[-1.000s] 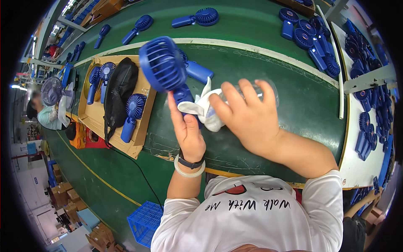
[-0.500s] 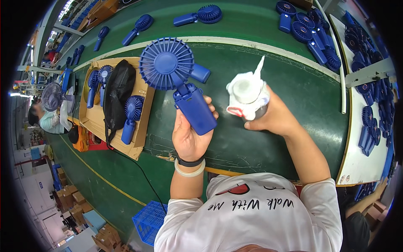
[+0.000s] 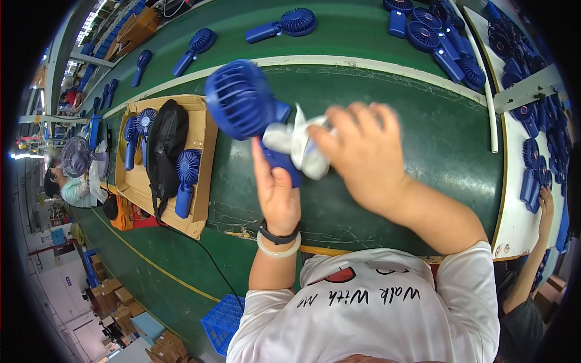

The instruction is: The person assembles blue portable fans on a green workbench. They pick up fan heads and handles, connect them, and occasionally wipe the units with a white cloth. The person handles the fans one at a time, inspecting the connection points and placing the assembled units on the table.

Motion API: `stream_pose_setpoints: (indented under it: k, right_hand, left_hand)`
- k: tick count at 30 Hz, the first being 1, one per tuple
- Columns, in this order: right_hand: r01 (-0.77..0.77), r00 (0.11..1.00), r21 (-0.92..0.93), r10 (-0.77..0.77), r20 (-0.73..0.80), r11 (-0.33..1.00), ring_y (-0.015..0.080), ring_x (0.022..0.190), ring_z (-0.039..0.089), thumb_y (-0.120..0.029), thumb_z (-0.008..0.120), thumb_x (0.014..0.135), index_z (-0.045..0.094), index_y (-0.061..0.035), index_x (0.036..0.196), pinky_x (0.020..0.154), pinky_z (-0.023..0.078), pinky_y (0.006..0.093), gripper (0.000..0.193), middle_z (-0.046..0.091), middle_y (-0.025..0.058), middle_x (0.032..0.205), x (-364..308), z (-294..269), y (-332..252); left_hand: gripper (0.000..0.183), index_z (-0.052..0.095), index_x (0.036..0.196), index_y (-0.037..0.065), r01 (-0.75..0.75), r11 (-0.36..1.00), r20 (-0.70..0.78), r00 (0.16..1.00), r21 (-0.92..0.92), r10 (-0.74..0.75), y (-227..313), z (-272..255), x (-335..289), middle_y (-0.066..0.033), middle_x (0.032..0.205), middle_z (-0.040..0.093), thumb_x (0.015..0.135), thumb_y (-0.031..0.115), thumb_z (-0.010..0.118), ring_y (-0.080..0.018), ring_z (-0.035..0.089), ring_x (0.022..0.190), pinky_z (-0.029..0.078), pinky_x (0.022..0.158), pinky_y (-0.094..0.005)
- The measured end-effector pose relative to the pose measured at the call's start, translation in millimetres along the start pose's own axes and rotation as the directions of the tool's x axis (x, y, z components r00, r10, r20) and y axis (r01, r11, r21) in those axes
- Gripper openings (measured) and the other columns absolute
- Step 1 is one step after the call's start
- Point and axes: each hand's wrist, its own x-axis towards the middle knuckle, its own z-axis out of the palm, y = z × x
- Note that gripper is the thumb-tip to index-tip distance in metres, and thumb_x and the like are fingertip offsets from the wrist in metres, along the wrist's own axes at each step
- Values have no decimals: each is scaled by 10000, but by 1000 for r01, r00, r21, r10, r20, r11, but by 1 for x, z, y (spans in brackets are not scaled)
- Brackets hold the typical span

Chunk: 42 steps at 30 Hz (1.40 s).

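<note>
My left hand (image 3: 280,206) holds a blue handheld fan (image 3: 239,100) by its handle, the round grille tipped up and to the left. Closed around a white cloth-wrapped bundle (image 3: 311,154), my right hand (image 3: 369,160) brings it against the fan's handle just below the head. Motion blurs the right fingers and the fan, and what the cloth covers is hidden. Behind the held fan, part of another blue handle (image 3: 282,111) shows on the green bench (image 3: 423,145).
At left, a cardboard tray (image 3: 206,175) holds several blue fans and a black mesh bag (image 3: 166,136). Beyond the pale strip, more fans (image 3: 298,22) lie on the green belt. A fan-covered white board (image 3: 511,199) stands at right, where another person's arm (image 3: 532,254) reaches in.
My right hand has swung left and tilted the white bundle over onto the fan's handle. The held fan has turned in my left hand. At right, the other person's arm has reached farther up.
</note>
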Motion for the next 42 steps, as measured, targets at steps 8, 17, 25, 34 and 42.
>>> stream_pose_setpoints:
  k: [8,17,25,34,42]
  right_hand:
    - [-259,926,797,-94,365,546,295,1048,550,-23,740,516,537,-87,1157,896,425,398,675,554,81,1137,-37,-10,57]
    - [-406,670,890,596,443,-205,198,1115,503,-234,872,547,393,-29,1318,948,413,352,931,512,59,1213,-93,-7,115]
    - [-511,830,851,328,451,122,133,910,564,-95,723,592,461,2,1216,834,458,291,684,581,60,1058,-67,-20,93]
    - [-175,982,443,122,145,880,235,962,548,-177,738,578,595,-109,1015,857,377,393,464,568,46,1027,-18,-14,39]
    - [82,981,-13,-83,-174,997,219,852,521,-215,588,682,610,-128,811,816,387,398,157,533,32,819,12,3,1]
  left_hand:
    - [554,149,1443,19,476,872,35,879,-111,-475,-18,-2,-10,-161,1312,441,991,250,372,-246,483,1176,387,996,-375]
    - [566,251,1405,93,11,-97,-32,974,995,-223,-15,-12,60,-209,747,620,920,271,482,-337,629,674,492,580,-422]
    - [454,468,1171,140,-49,-74,43,996,996,-74,-16,-79,78,-234,964,539,763,166,666,-400,537,858,462,792,-440]
    - [554,364,1261,-30,334,917,-65,943,218,-327,14,12,11,-93,994,560,804,44,668,-165,596,842,493,742,-273]
    - [587,290,1269,17,212,867,-99,977,452,-187,8,5,8,-70,1032,509,764,-89,569,-123,525,905,463,760,-250]
